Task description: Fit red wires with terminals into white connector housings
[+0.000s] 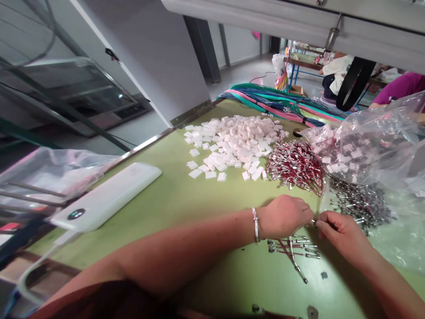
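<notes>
My left hand, with a silver bracelet at the wrist, is closed, its fingertips mostly hidden behind the knuckles. Close by on the right, my right hand pinches thumb against fingers. Between them a tiny dark and metallic piece shows, too small to name. Several short red wires with metal ends lie on the green tabletop just below my hands. Beyond my fingers sits a heap of short red wires with shiny terminals. Right of it spreads a pile of small dark, metal-tipped pieces.
White plastic pieces are heaped farther back. Clear bags cover the right side. Long bundled cables line the far edge. A white device with a cable lies at left. Other people sit beyond, one in a purple sleeve.
</notes>
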Action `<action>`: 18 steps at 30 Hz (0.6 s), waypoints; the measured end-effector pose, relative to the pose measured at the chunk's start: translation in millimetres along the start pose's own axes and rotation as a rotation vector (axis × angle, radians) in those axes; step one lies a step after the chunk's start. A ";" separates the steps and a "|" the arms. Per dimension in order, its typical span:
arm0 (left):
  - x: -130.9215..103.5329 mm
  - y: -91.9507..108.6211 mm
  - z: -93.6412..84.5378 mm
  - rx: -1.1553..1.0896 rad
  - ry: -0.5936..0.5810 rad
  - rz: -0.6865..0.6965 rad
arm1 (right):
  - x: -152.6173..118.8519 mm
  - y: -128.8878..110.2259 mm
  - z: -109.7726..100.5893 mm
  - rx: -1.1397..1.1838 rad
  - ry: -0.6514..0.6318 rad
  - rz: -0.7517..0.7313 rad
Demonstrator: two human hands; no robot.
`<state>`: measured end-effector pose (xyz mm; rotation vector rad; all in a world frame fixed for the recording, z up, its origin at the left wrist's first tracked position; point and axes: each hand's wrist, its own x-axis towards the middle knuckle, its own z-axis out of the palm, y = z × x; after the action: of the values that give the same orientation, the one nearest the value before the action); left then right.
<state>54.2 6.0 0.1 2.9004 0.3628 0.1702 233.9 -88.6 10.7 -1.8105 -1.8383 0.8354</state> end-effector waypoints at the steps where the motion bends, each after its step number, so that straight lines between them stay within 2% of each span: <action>1: 1.0 0.0 -0.1 -0.012 0.003 -0.040 | 2.7 3.0 -3.2 -0.042 0.006 -0.009; 6: 1.2 2.4 -8.7 -0.030 -0.057 -0.244 | 29.5 15.3 -16.8 -0.322 0.221 -0.092; 8: -2.0 5.9 -15.6 -0.035 -0.125 -0.293 | 44.4 13.5 -14.9 -0.469 0.209 -0.063; 10: -6.2 10.5 -22.5 -0.025 -0.222 -0.282 | 58.5 8.8 -8.4 -0.607 0.172 0.001; 14: -12.8 17.7 -30.9 -0.039 -0.399 -0.105 | 74.1 3.1 7.3 -0.720 0.170 0.064; 16: -12.6 16.9 -32.6 -0.051 -0.416 -0.074 | 73.5 5.0 10.8 -0.715 0.144 0.050; 18: -9.7 12.2 -33.5 -0.049 -0.382 -0.134 | 68.9 8.4 10.6 -0.694 0.103 0.024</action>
<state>43.0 -1.4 34.5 2.7634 0.4711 -0.3846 228.9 -21.8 -10.3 -2.2120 -2.2054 0.0847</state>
